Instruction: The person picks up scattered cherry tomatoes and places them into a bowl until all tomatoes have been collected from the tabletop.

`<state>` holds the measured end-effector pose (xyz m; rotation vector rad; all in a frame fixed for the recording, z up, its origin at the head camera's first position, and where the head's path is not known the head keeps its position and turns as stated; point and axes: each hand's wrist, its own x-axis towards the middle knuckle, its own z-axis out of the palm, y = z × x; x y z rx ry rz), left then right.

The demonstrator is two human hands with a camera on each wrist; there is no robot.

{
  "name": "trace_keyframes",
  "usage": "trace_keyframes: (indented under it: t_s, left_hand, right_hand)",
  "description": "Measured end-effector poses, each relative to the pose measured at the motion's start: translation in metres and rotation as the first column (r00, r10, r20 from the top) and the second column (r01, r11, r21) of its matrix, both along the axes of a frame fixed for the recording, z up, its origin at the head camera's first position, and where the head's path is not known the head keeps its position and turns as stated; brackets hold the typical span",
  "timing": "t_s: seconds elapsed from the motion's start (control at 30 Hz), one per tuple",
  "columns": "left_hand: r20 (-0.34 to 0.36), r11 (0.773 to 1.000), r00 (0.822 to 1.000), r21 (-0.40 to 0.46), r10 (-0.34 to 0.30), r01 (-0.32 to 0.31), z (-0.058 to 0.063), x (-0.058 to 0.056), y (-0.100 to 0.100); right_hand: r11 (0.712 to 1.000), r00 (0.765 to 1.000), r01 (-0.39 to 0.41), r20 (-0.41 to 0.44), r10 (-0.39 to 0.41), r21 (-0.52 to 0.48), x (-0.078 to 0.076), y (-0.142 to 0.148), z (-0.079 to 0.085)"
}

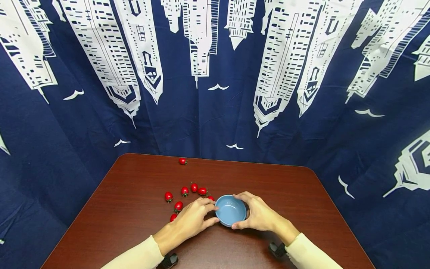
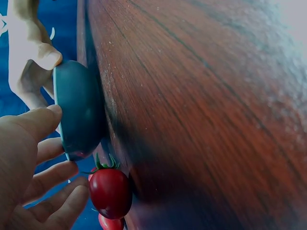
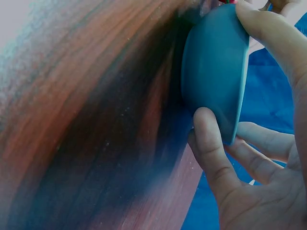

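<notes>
A small light-blue bowl (image 1: 230, 210) stands upright near the middle of the brown table, its inside bare. My right hand (image 1: 256, 215) grips its right side, thumb and fingers spread around the wall; the right wrist view shows the fingertips against the bowl's outside (image 3: 216, 67). At the left rim, my left hand (image 1: 193, 218) holds the bowl with its thumb and fingertips. A red cherry tomato (image 2: 110, 194) with a green stem lies just beside the left fingers, close to the bowl.
Several cherry tomatoes lie left of the bowl, among them one tomato (image 1: 168, 196) farther left and another (image 1: 183, 161) near the table's back edge. A navy cloth (image 1: 201, 123) with white buildings hangs behind the table (image 1: 268, 179).
</notes>
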<state>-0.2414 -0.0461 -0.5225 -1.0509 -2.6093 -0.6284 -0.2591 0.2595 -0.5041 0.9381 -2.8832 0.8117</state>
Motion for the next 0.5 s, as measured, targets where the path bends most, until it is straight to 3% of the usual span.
trace_keyframes:
  t_s: [0.5]
  left_hand:
    - [-0.006, 1.0, 1.0, 0.018, 0.003, -0.003, 0.0017, 0.003, -0.002]
  right_hand:
    - [1.0, 1.0, 0.018, 0.004, -0.018, -0.022, 0.0035, -0.0005, -0.002]
